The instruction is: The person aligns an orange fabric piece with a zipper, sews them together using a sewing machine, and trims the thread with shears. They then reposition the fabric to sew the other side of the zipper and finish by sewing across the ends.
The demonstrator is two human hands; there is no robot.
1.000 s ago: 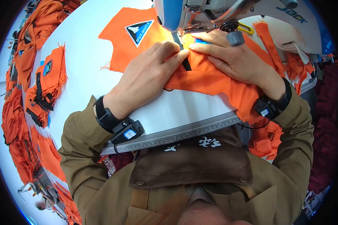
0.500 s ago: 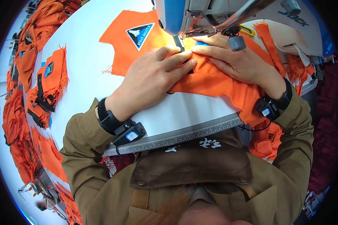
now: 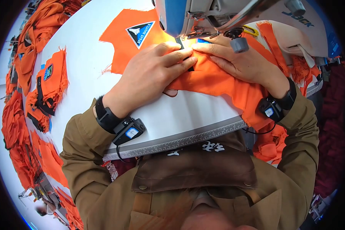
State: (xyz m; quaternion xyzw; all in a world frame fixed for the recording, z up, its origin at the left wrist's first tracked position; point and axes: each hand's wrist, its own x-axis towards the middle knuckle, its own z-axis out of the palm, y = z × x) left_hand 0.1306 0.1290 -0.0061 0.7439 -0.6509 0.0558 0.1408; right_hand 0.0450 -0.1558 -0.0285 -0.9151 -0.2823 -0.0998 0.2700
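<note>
My left hand (image 3: 149, 74) lies over an orange fabric piece (image 3: 214, 82), its bent fingers pressed on top near a black strip (image 3: 179, 43), perhaps zipper tape. The left thumb shows at the fabric's lower edge and seems tucked under it. My right hand (image 3: 243, 63) rests flat on the orange fabric, fingers stretched out beside a partly covered blue patch (image 3: 202, 41). Both sets of fingertips nearly meet below the lit needle area of a sewing machine (image 3: 176, 17). A triangular Space Shuttle patch (image 3: 141, 33) sits on the orange cloth to the left. The needle tip is hard to make out.
Stacked orange pieces with a patch (image 3: 54, 73) lie on the white table (image 3: 84, 69) at left. More orange garments (image 3: 15, 126) hang beyond. A ruler strip (image 3: 180, 142) runs along the front edge. A yellow-handled tool (image 3: 251, 30) lies behind the machine head.
The orange cloth and its triangular patch have shifted slightly left. My left hand has moved a little left with them. The right hand stays on the fabric, nearly unmoved.
</note>
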